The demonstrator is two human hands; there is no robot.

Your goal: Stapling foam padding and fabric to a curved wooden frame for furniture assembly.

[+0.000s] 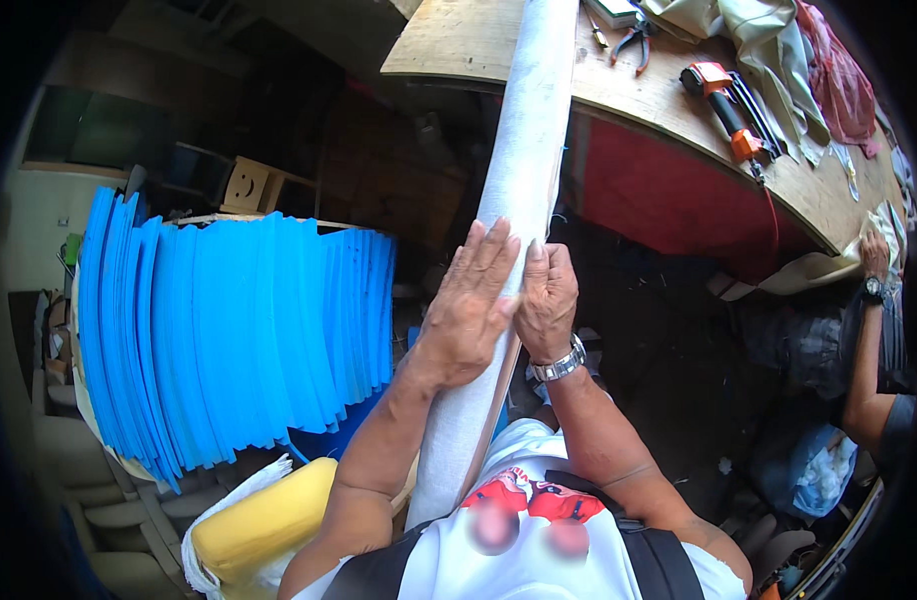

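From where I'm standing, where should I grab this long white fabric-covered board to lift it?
Grip the long white fabric-covered board by its two long edges near the middle, one hand from each side. It is narrow, leaning from your chest up onto the wooden table, where the left hand and right hand rest.

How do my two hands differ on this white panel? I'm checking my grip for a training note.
The left hand lies flat with fingers stretched along the white panel; the right hand is curled at its edge. The right wrist wears a metal watch; the left is bare. Both press the panel.
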